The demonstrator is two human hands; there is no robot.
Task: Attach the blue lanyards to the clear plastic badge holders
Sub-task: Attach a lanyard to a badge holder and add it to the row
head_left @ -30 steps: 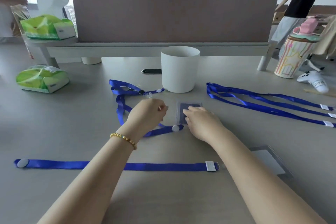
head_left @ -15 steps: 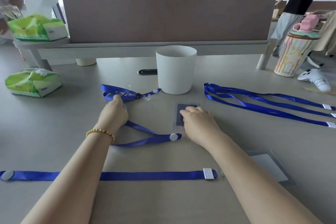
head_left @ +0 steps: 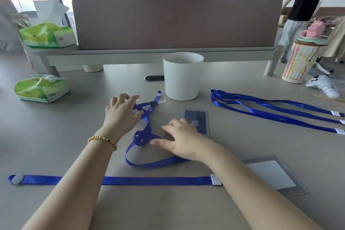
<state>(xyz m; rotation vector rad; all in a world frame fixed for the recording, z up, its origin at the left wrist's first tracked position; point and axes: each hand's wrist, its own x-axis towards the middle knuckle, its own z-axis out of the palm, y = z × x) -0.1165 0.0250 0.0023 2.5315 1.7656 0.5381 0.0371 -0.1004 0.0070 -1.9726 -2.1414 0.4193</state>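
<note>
A tangled blue lanyard [head_left: 141,138] lies mid-table, its clip end [head_left: 154,103] pointing toward the white cup. My left hand [head_left: 121,114] is over the strap just left of the clip, fingers spread and relaxed, gripping nothing that I can see. My right hand [head_left: 181,140] lies flat, its fingers touching the near-left corner of a clear badge holder [head_left: 197,117] with a dark card inside, its thumb beside the lanyard's loop. A straight blue lanyard [head_left: 149,180] runs across the front. A second badge holder [head_left: 270,173] with a white card lies by my right forearm.
A white cup [head_left: 183,76] stands behind the work spot. Several blue lanyards [head_left: 270,110] lie stretched out at the right. Tissue packs [head_left: 42,87] sit at the left, a striped cup [head_left: 298,61] and white controller [head_left: 324,87] at far right. A person [head_left: 306,5] stands behind the divider [head_left: 175,22].
My left hand moved right from the lanyard's far loop to its clip end, and the strap bunched up toward the centre. My right hand slid back off most of the badge holder.
</note>
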